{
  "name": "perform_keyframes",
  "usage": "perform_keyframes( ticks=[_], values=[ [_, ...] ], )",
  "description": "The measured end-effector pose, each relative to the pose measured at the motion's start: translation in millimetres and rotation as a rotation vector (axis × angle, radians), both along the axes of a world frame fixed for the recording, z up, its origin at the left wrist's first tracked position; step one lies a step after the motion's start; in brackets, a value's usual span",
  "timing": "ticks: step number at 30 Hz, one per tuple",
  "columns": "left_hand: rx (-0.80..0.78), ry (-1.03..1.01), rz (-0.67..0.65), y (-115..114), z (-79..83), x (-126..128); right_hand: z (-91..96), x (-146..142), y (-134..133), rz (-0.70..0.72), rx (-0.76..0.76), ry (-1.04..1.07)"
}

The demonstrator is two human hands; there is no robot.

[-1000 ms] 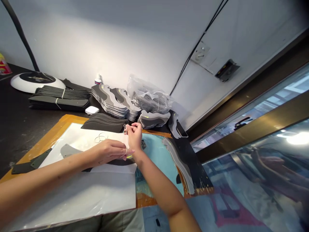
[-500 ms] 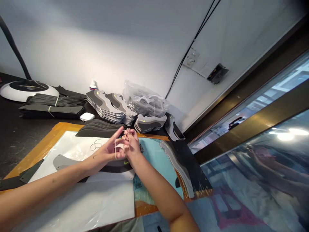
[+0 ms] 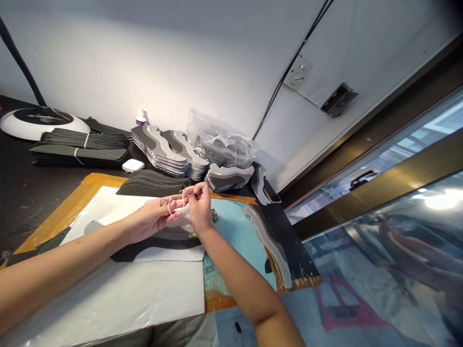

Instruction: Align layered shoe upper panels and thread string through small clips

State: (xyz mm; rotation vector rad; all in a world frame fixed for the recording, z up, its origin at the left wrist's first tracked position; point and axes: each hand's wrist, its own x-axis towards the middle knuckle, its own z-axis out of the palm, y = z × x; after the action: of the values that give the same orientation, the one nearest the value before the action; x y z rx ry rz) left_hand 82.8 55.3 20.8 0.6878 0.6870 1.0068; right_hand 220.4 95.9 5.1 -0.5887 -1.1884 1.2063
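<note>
My left hand (image 3: 157, 215) is half curled, palm up, with a pale rubber band (image 3: 170, 206) looped over its fingers. Beside it, my right hand (image 3: 198, 205) is closed in a pinch on the band, and the fingers of both hands meet. Part of the band is hidden among the fingertips. Under the hands lies a grey, black and white shoe-upper piece (image 3: 159, 246) with a yellow-green swoosh, resting on white sheeting (image 3: 159, 289).
Behind the hands stand stacks of grey patterned pieces (image 3: 159, 152), dark curved pieces (image 3: 154, 183) and a clear plastic bag (image 3: 220, 140). Banded black bundles (image 3: 79, 155) lie left, near a lamp base (image 3: 21, 127). More grey strips (image 3: 269, 246) lie right, beside a glass window (image 3: 379, 250).
My left hand's fingers have curled in from a spread pose, and the stretched band has slackened. My right hand has turned into a tighter pinch. The view has shifted slightly.
</note>
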Motion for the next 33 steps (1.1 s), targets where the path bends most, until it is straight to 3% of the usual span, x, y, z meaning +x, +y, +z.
perform_keyframes(
  ticks=[3, 8, 12, 15, 18, 21, 27, 30, 33],
  values=[
    [0.018, 0.065, -0.094, 5.7, 1.6, -10.4, 1.3, 1.7, -6.3, 0.084, 0.041, -0.18],
    [0.294, 0.38, -0.163, 13.0, 6.6, -24.7, 0.4, 8.1, -5.5, 0.053, 0.076, -0.318],
    [0.658, 0.731, 0.06, 18.4, -6.6, -25.3, 1.0, 16.2, -5.1, -0.054, 0.224, -0.635],
    [0.837, 0.902, 0.184, 20.2, -18.2, -24.6, 1.8, 17.3, -8.1, -0.035, 0.344, -0.724],
    [0.936, 0.919, 0.143, 17.6, -19.7, -25.3, -0.3, 13.0, -10.4, -0.025, 0.364, -0.703],
    [1.005, 0.88, 0.053, 13.2, -13.2, -27.6, -3.6, 8.0, -11.9, -0.027, 0.277, -0.682],
    [1.006, 0.848, -0.041, 15.6, -8.7, -35.5, -6.5, 4.5, -14.5, 0.093, 0.205, -0.692],
    [1.096, 0.9, 0.008, 16.2, -7.6, -34.8, -8.8, 2.5, -11.9, 0.055, 0.198, -0.762],
    [1.232, 1.048, 0.204, 11.0, -3.7, -28.5, -8.8, 3.2, -6.3, -0.083, 0.134, -0.761]
  ],
)
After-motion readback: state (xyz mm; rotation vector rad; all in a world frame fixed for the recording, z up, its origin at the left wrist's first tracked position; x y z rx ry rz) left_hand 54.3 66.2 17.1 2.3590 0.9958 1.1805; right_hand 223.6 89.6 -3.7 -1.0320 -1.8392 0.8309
